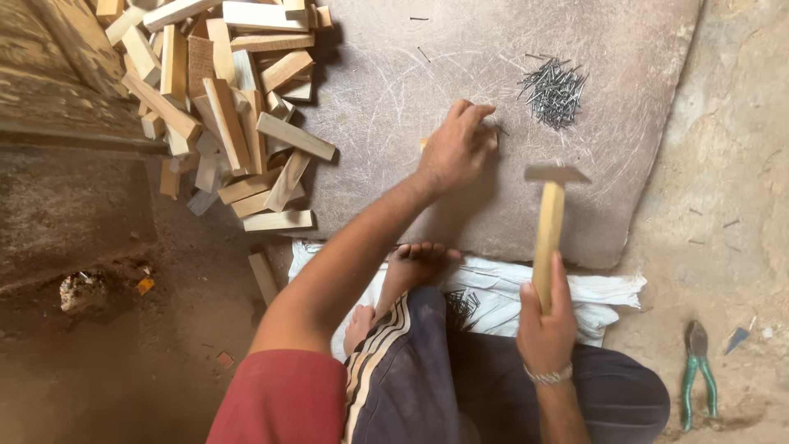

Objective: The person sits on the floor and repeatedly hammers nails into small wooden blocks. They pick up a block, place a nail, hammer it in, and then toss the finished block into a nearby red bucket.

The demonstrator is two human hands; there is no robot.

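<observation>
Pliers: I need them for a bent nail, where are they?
The green-handled pliers lie on the dirt floor at the head view's lower right, right of the right hand gripping the hammer.

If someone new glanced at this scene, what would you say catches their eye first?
Probably the wooden-handled hammer, held upright in the right hand over the scratched grey board, while the left hand presses down on the board beside it. Next comes the big heap of pale wood offcuts at upper left, then the dark pile of nails near the board's upper right.
</observation>
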